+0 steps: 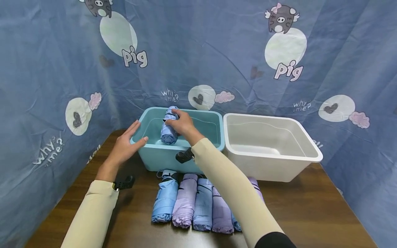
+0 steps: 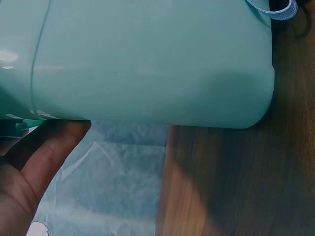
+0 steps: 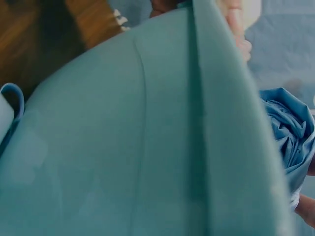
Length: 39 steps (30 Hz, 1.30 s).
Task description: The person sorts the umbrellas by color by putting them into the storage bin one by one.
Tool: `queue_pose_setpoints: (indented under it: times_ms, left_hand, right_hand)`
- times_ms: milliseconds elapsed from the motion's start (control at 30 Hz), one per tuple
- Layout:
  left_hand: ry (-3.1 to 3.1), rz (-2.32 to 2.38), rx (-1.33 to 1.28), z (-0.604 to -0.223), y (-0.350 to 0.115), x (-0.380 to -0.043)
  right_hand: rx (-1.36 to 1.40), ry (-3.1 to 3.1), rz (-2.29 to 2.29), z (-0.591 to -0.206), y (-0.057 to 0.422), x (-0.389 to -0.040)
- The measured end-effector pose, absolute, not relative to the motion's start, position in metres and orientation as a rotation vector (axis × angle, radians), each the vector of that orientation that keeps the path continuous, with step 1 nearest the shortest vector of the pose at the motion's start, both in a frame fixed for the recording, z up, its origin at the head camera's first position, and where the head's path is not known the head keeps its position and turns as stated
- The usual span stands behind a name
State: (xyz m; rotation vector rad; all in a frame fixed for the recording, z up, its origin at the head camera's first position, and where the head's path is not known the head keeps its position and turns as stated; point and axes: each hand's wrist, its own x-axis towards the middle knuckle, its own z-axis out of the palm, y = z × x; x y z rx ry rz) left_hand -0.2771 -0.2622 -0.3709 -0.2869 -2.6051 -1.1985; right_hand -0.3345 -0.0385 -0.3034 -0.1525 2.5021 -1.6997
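In the head view my right hand grips a rolled blue folding umbrella around its upper part. The umbrella is tilted inside the opening of the teal bin, its gathered cloth end toward me. That cloth end also shows beyond the rim in the right wrist view. My left hand holds the bin's front left corner, thumb over the rim and fingers along the outer side. Part of that hand presses up against the bin wall in the left wrist view.
A white bin stands right beside the teal one. Several rolled umbrellas, such as a light blue one and a purple one, lie in a row on the wooden table; my right forearm hides some. A blue printed curtain hangs behind.
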Motion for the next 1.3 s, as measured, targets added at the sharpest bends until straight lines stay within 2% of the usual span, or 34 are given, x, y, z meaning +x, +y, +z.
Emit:
queue_pose_setpoints:
  times_ms: [333, 800, 1300]
  left_hand:
    - [-2.586, -1.22, -0.289, -0.37, -0.263, -0.277]
    - [-2.593, -1.244, -0.286, -0.373, -0.264, -0.278]
    - [-2.608, -1.231, -0.287, -0.374, -0.265, -0.279]
  right_hand:
    - [-0.179, 2.772, -1.374, -0.314, -0.07, -0.336]
    - [-0.218, 2.744, -1.208, -0.33, -0.075, -0.338]
    - [-0.126, 2.663, -1.177, -0.332, -0.073, -0.34]
